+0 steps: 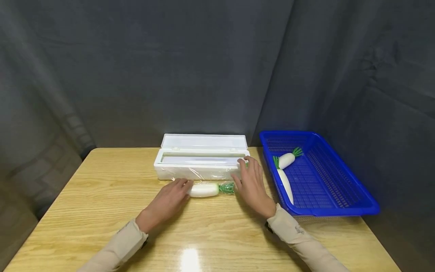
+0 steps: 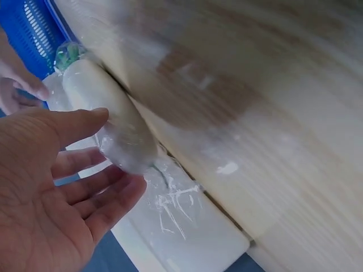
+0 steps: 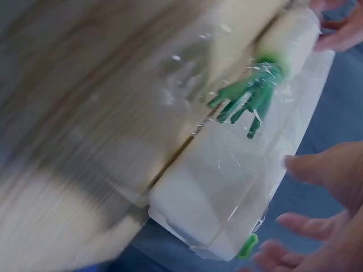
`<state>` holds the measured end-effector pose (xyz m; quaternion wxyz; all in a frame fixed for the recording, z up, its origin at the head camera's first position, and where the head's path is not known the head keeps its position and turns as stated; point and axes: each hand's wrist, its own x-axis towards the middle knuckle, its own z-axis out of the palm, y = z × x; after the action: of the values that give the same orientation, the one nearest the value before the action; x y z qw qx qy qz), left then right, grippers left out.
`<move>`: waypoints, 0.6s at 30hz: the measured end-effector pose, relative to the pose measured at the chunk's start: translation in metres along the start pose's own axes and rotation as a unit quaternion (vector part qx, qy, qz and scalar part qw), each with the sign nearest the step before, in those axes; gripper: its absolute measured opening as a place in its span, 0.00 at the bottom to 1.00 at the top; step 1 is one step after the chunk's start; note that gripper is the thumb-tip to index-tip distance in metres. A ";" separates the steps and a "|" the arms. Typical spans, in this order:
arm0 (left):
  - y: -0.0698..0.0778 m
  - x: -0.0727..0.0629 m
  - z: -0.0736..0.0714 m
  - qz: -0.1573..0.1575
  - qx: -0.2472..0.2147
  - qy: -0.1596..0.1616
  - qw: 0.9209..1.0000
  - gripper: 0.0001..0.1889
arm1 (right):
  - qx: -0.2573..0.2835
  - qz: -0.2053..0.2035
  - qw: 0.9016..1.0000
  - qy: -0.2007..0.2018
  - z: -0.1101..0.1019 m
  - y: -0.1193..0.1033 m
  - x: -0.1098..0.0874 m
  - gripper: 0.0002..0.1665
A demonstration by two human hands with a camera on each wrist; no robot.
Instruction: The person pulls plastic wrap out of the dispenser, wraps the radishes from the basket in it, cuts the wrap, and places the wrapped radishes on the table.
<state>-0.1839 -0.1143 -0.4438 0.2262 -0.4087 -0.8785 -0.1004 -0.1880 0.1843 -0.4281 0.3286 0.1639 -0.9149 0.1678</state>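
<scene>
At far left, below a dark curtain point(image 1: 204, 68), a wooden table point(image 1: 102, 189) with its left edge slanting out toward the near side; broad open room from that edge across to the left hand point(image 1: 170, 198). Rests at the root end of a white radish point(image 1: 204, 190), thumb parted from loosely bent fingers. Cannot tell about any film nipped between them.

Between the hands, the radish itself: flat on the table, parallel to a white box point(image 1: 170, 173) and just in front of it, green leaves toward the right, under clear film point(image 1: 193, 173). Only a thin strip of wood up to the box's front edge; far more room on the near side. At the box's back edge, a raised lid point(image 1: 204, 141), close to the curtain.

At the box's front right corner, the right hand point(image 1: 253, 187), fingers spread and slightly bent, thumb well apart, near a small green piece point(image 3: 248, 247) at the box's end. Cannot tell about contact between fingertips and box.

Farther right, past a narrow gap of wood, a blue basket point(image 1: 340, 210) at the table's right edge, with its near right corner seemingly beyond. Along its left wall, two more radishes point(image 1: 286, 161); open room across the basket's right side.
</scene>
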 end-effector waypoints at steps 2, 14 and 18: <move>0.002 0.001 -0.001 0.003 0.000 0.002 1.000 0.25 | -0.003 0.024 1.000 -0.010 0.001 0.001 0.001 0.34; 0.010 0.008 -0.005 0.013 0.012 -0.001 1.000 0.23 | 0.027 0.108 0.991 -0.070 0.000 0.011 0.006 0.39; 0.014 0.019 -0.011 0.020 0.009 0.000 1.000 0.21 | 0.042 0.122 0.989 -0.073 -0.002 0.014 0.007 0.39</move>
<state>-0.1805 -0.0967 -0.4254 0.2319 -0.4239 -0.8711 -0.0880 -0.1977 0.1958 -0.4248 0.2309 0.0768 -0.9418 0.2319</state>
